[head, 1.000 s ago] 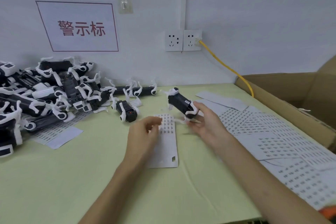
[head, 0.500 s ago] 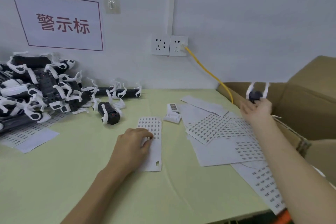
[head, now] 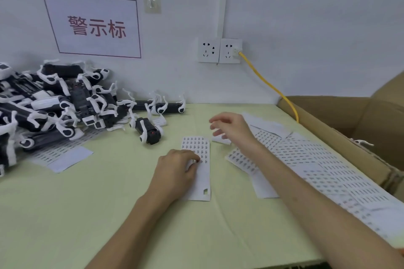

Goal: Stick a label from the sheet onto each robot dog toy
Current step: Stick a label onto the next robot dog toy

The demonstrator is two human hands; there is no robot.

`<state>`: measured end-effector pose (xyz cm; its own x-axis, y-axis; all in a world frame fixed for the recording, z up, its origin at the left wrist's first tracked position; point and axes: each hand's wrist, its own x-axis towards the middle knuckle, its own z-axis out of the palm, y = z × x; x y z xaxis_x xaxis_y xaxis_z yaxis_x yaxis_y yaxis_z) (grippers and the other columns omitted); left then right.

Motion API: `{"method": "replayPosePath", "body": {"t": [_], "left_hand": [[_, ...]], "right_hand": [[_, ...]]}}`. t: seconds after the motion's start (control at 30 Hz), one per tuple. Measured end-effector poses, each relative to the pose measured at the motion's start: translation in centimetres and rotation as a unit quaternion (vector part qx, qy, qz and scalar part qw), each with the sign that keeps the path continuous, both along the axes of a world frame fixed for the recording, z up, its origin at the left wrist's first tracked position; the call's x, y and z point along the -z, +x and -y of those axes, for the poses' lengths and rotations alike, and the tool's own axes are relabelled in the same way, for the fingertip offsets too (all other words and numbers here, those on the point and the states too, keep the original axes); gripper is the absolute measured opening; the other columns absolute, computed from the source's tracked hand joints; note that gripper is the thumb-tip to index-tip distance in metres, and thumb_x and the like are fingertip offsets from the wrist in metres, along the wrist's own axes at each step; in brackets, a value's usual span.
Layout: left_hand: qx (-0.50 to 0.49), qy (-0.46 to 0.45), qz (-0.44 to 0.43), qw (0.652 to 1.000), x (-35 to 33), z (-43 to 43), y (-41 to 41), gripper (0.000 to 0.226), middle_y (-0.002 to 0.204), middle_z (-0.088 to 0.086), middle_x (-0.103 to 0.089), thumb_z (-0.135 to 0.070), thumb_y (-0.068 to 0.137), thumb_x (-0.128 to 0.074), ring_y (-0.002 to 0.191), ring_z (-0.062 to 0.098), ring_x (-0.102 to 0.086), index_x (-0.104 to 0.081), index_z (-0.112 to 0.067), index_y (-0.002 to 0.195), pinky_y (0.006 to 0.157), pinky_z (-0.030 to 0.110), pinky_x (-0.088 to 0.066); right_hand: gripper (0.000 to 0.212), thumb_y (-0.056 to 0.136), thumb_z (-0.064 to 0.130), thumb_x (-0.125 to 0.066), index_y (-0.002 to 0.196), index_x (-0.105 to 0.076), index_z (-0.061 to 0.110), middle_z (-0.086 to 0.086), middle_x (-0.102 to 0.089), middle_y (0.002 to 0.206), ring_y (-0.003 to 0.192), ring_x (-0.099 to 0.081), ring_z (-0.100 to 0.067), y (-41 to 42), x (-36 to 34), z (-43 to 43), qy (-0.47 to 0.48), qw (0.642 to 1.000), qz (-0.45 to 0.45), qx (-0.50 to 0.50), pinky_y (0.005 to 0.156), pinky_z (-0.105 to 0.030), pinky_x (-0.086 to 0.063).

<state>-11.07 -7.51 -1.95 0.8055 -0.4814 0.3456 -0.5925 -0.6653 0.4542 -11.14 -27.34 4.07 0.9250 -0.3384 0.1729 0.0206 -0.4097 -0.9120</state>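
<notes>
A person's left hand [head: 177, 172] rests on a narrow white label sheet [head: 200, 168] at lower centre of the frame, fingertips curled down onto the printed rows, on a pale green table [head: 87, 214]. Just beyond, the right hand [head: 231, 128] hovers empty above the table, fingers loosely spread. Used white backing sheets [head: 317, 166] fan toward the lower right beside a brown cardboard box [head: 349, 120]. One black-and-white robot dog toy [head: 148, 131] lies apart at centre left; a heap of matching toys [head: 50, 102] fills the left edge below a red-lettered wall sign [head: 94, 25].
</notes>
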Motion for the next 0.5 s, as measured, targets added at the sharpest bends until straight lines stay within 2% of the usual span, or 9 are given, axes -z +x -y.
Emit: {"method": "replayPosePath", "body": {"t": [0.07,0.1,0.17,0.23,0.3,0.33,0.4,0.43,0.5], "left_hand": [[0.001,-0.030,-0.005,1.000,0.0,0.1,0.0,0.031,0.126,-0.009,-0.072,-0.014,0.099,-0.056,0.120,0.019,-0.059,-0.074,-0.022,0.123,0.100,0.033,-0.044],[-0.004,-0.078,-0.027,0.997,-0.1,0.1,0.0,0.033,0.121,-0.005,-0.074,-0.007,0.096,-0.056,0.115,0.019,-0.063,-0.075,-0.018,0.120,0.096,0.028,-0.046],[-0.050,-0.216,-0.083,0.972,-0.5,-0.2,0.3,0.034,0.101,-0.004,-0.078,0.003,0.090,-0.053,0.096,0.015,-0.070,-0.079,-0.014,0.103,0.078,0.012,-0.046],[-0.138,-0.352,-0.121,0.918,-0.9,-1.0,0.7,0.034,0.082,-0.005,-0.076,0.008,0.086,-0.050,0.079,0.012,-0.068,-0.077,-0.014,0.082,0.072,0.017,-0.048],[-0.213,-0.478,-0.161,0.837,-1.2,-1.8,1.3,0.031,0.076,0.002,-0.070,0.011,0.086,-0.046,0.073,0.019,-0.063,-0.069,-0.006,0.076,0.077,0.033,-0.053],[-0.237,-0.532,-0.180,0.793,-1.3,-2.1,1.5,0.028,0.078,0.005,-0.068,0.012,0.087,-0.043,0.074,0.022,-0.062,-0.066,-0.002,0.080,0.077,0.036,-0.053],[-0.267,-0.598,-0.209,0.726,-1.6,-2.4,1.8,0.026,0.086,0.009,-0.066,0.012,0.091,-0.040,0.077,0.025,-0.062,-0.063,0.000,0.096,0.073,0.030,-0.053],[-0.274,-0.614,-0.217,0.707,-1.8,-2.4,1.8,0.026,0.092,0.010,-0.066,0.010,0.094,-0.039,0.078,0.024,-0.063,-0.060,-0.002,0.103,0.072,0.027,-0.052],[-0.277,-0.631,-0.224,0.689,-2.1,-2.4,1.7,0.022,0.102,0.010,-0.066,0.006,0.099,-0.039,0.086,0.024,-0.066,-0.053,-0.007,0.110,0.079,0.029,-0.052]], "right_hand": [[0.014,0.091,0.021,-0.071,0.105,-0.073,0.021,0.001,-0.073,0.104,0.081,-0.071,-0.018,1.6,0.6,-3.7,-0.096,0.994,-0.002,-0.056,0.069,-0.028,-0.054],[0.023,0.089,0.027,-0.074,0.112,-0.072,0.022,0.003,-0.070,0.112,0.087,-0.068,-0.018,2.6,0.9,-5.4,-0.136,0.988,-0.007,-0.076,0.075,-0.030,-0.054],[0.042,0.087,0.038,-0.075,0.125,-0.065,0.025,0.002,-0.063,0.128,0.105,-0.063,-0.017,4.7,1.3,-8.4,-0.197,0.974,-0.023,-0.107,0.087,-0.032,-0.049],[0.055,0.085,0.046,-0.074,0.134,-0.058,0.025,0.000,-0.057,0.139,0.122,-0.057,-0.019,6.6,1.2,-10.6,-0.211,0.968,-0.039,-0.126,0.091,-0.032,-0.043],[0.062,0.084,0.048,-0.074,0.138,-0.054,0.025,-0.001,-0.057,0.142,0.127,-0.055,-0.021,8.1,1.3,-12.1,-0.214,0.965,-0.061,-0.138,0.097,-0.035,-0.045],[0.063,0.083,0.048,-0.075,0.138,-0.053,0.025,-0.001,-0.058,0.140,0.127,-0.055,-0.022,8.6,1.6,-12.7,-0.218,0.963,-0.073,-0.142,0.099,-0.037,-0.045],[0.061,0.082,0.044,-0.076,0.136,-0.054,0.024,-0.001,-0.062,0.134,0.122,-0.058,-0.023,9.2,2.4,-13.6,-0.223,0.963,-0.078,-0.127,0.097,-0.035,-0.046],[0.057,0.081,0.039,-0.076,0.133,-0.056,0.023,-0.002,-0.063,0.131,0.120,-0.059,-0.023,9.4,2.9,-13.9,-0.217,0.968,-0.065,-0.110,0.093,-0.033,-0.046],[0.049,0.079,0.029,-0.075,0.124,-0.061,0.018,-0.004,-0.063,0.125,0.116,-0.060,-0.022,9.3,3.4,-14.1,-0.183,0.979,-0.030,-0.079,0.085,-0.028,-0.043]]}}
